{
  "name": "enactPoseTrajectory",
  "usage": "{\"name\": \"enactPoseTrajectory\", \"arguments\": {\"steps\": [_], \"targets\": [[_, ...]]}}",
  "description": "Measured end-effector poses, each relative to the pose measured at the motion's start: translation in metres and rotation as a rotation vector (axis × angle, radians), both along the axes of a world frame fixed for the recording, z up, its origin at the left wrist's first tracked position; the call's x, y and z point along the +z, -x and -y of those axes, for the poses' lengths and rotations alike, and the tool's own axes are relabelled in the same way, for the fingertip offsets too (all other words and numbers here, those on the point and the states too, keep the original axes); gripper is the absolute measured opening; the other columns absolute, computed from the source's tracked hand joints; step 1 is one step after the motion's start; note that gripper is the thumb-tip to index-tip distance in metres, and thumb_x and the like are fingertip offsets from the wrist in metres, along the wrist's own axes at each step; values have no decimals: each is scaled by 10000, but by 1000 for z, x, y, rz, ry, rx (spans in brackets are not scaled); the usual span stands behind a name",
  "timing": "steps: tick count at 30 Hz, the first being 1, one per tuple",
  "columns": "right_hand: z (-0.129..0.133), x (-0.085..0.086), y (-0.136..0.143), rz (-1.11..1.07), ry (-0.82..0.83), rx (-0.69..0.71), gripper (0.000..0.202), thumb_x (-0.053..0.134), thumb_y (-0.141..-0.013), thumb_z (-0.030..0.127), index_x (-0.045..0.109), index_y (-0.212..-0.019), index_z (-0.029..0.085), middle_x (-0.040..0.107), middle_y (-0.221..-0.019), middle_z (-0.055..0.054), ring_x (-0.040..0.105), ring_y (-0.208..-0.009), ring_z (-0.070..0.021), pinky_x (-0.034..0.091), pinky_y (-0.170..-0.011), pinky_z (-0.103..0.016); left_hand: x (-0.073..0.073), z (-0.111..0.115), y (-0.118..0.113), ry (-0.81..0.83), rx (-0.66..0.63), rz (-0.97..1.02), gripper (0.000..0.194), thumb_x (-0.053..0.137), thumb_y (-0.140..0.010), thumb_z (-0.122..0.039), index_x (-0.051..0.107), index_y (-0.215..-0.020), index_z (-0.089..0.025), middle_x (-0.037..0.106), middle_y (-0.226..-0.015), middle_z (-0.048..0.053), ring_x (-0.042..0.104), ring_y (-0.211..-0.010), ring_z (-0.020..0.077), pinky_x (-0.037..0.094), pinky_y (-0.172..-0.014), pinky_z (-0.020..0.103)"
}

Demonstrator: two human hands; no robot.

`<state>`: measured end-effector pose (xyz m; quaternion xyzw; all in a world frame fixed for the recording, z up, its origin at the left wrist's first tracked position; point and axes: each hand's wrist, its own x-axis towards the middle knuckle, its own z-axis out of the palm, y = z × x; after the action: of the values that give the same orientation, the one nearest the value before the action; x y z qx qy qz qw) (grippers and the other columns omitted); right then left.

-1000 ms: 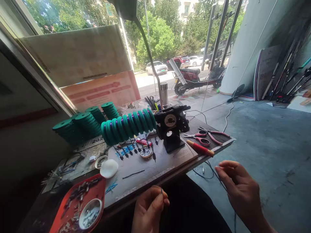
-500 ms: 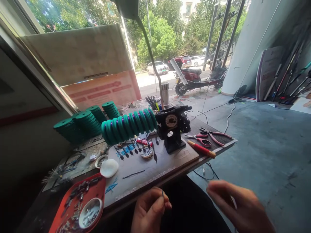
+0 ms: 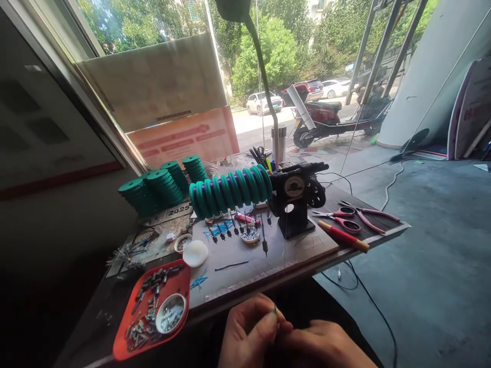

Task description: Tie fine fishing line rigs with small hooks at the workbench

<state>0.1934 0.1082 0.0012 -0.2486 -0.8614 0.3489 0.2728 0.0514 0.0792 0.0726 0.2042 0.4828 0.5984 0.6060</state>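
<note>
Pinching a thin strand (image 3: 275, 309): closed left-hand grip (image 3: 248, 329)

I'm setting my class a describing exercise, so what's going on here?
Someone's left hand pinches a thin strand in front of the table; the right hand is close beside it, its fingertips hidden. On the table, a row of green rings juts from a black machine. A red tray holds small parts.

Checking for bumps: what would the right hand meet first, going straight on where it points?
Likely the left hand, just ahead of the right hand; whether they touch is hard to tell.
</note>
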Motion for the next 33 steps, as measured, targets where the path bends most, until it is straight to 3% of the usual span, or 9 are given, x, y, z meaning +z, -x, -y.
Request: {"name": "enactPoseTrajectory", "arguments": {"steps": [4, 7, 11, 14, 18, 25, 28, 31, 33], "targets": [[0, 0, -6, 4, 159, -10, 185, 511, -833, 258, 606, -992, 242, 675, -708, 17, 597, -557, -121, 396, -560, -216, -2, 1, 5, -31, 42, -71, 234, 845, -479, -323, 692, -557, -165, 618, -592, -29, 570, -494, 72, 431, -510, 158], [-7, 9, -5, -101, 339, -111, 268, 497, -826, 299, 577, -1061, 198, 631, -681, 2, 564, -565, -132, 419, -520, -204, -11, 1, 12, -35, 86, -126, 234, 831, -505, -347, 705, -592, -170, 639, -595, -21, 522, -444, 46, 388, -469, 146], [-21, 32, 9, -181, 498, -231, 356, 467, -841, 306, 552, -1153, 157, 652, -952, -77, 601, -894, -208, 471, -807, -307, -32, -4, 18, -91, 130, -316, 218, 769, -597, -367, 694, -619, -164, 608, -583, -13, 469, -421, 59, 369, -417, 171], [-27, 47, 20, -185, 491, -230, 367, 459, -829, 265, 565, -1164, 158, 618, -1116, -105, 564, -1038, -229, 436, -906, -342, -38, -9, 15, -169, 191, -525, 189, 720, -653, -346, 685, -626, -162, 541, -605, -23, 450, -430, 68, 344, -372, 170], [-28, 56, 24, -210, 366, -236, 338, 419, -849, 250, 599, -1123, 166, 633, -1061, -102, 588, -991, -223, 472, -853, -333, -32, -13, 11, -211, 232, -595, 131, 686, -688, -303, 678, -647, -179, 512, -657, -26, 444, -447, 71, 340, -354, 164], [-27, 54, 19, -243, 406, -248, 315, 453, -842, 262, 626, -1093, 182, 637, -1067, -92, 584, -1004, -224, 468, -869, -330, -28, -16, 15, -188, 44, -558, 155, 710, -648, -307, 683, -593, -164, 425, -695, -36, 346, -408, 21, 226, -339, 168], [-27, 53, 16, -345, 618, -260, 321, 542, -792, 310, 638, -1074, 190, 630, -1102, -84, 560, -1041, -232, 442, -895, -335, -23, -14, 17, -193, 1, -502, 190, 728, -630, -355, 701, -596, -169, 419, -718, -29, 344, -467, 34, 266, -397, 179], [-29, 49, 17, -546, 994, -188, 288, 625, -722, 281, 660, -996, 201, 669, -910, -40, 610, -782, -160, 477, -712, -255, -17, -10, 13, -212, 58, -432, 204, 755, -611, -370, 711, -586, -172, 457, -730, -15, 406, -553, 62, 333, -474, 176], [-31, 46, 23, -706, 1184, -114, 257, 670, -678, 236, 673, -932, 196, 644, -763, 0, 549, -593, -91, 429, -570, -186, -15, -8, 10, -146, 93, -235, 207, 789, -573, -362, 706, -580, -174, 486, -726, -21, 416, -537, 46, 330, -462, 158]]}}
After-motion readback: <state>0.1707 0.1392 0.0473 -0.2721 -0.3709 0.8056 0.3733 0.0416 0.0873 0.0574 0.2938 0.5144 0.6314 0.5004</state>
